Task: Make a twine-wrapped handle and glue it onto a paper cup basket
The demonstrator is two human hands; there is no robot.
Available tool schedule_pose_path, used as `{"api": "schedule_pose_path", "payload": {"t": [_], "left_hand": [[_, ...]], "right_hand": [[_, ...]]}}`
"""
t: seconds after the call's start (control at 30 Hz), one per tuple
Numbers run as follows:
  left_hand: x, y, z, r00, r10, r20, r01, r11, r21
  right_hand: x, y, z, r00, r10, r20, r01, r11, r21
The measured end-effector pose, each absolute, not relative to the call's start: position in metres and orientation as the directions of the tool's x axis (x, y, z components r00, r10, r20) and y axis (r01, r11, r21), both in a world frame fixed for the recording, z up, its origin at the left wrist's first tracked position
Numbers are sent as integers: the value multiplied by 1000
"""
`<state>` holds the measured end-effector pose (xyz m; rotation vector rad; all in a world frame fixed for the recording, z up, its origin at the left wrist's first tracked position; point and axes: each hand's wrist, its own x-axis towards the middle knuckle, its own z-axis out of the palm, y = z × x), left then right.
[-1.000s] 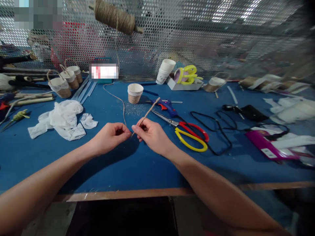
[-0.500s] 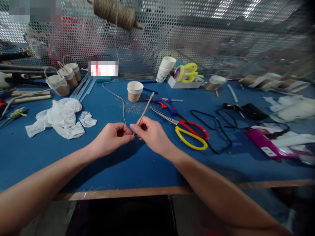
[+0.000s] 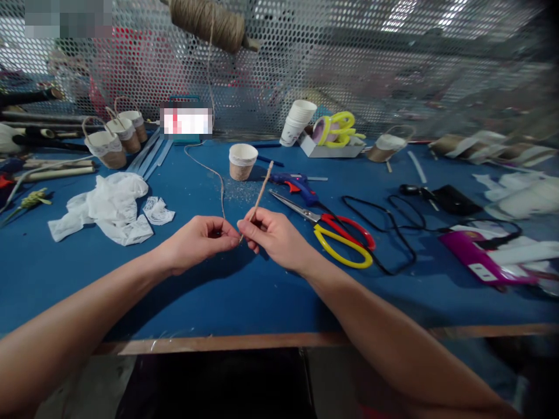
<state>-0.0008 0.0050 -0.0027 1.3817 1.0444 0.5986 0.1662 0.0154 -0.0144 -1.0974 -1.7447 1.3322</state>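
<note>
My right hand (image 3: pixel 276 237) pinches a thin twine-wrapped stick (image 3: pixel 261 194) near its lower end; the stick slants up and away over the blue table (image 3: pixel 244 291). My left hand (image 3: pixel 198 241) is closed right beside it, fingertips meeting the stick's low end and pinching the jute twine (image 3: pixel 217 177). That twine runs back across the table and up to a spool (image 3: pixel 208 22) hanging on the mesh screen. A paper cup wrapped in twine (image 3: pixel 241 162) stands just beyond the hands.
Red-and-yellow scissors (image 3: pixel 336 233) and a blue glue gun (image 3: pixel 297 183) lie right of my hands, with black cable (image 3: pixel 393 230) further right. Crumpled white plastic (image 3: pixel 109 206) lies left. Small cup baskets (image 3: pixel 109 148), stacked white cups (image 3: pixel 297 121) and tape rolls (image 3: pixel 334 129) line the back.
The stick in my right hand has tilted a little more upright. Both hands stay together in nearly the same spot.
</note>
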Motion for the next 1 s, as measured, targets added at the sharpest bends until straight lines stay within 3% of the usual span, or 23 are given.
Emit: {"api": "schedule_pose_path", "payload": {"t": [0.73, 0.83, 1.0], "left_hand": [[3, 6, -10, 422, 886, -192, 264, 83, 961], [4, 5, -12, 413, 885, -218, 251, 119, 961], [3, 4, -9, 486, 828, -280, 170, 224, 960]], "right_hand": [[162, 11, -13, -325, 943, 72, 453, 222, -864], [162, 11, -12, -351, 936, 40, 411, 192, -891], [166, 13, -7, -489, 872, -20, 199, 89, -976]]}}
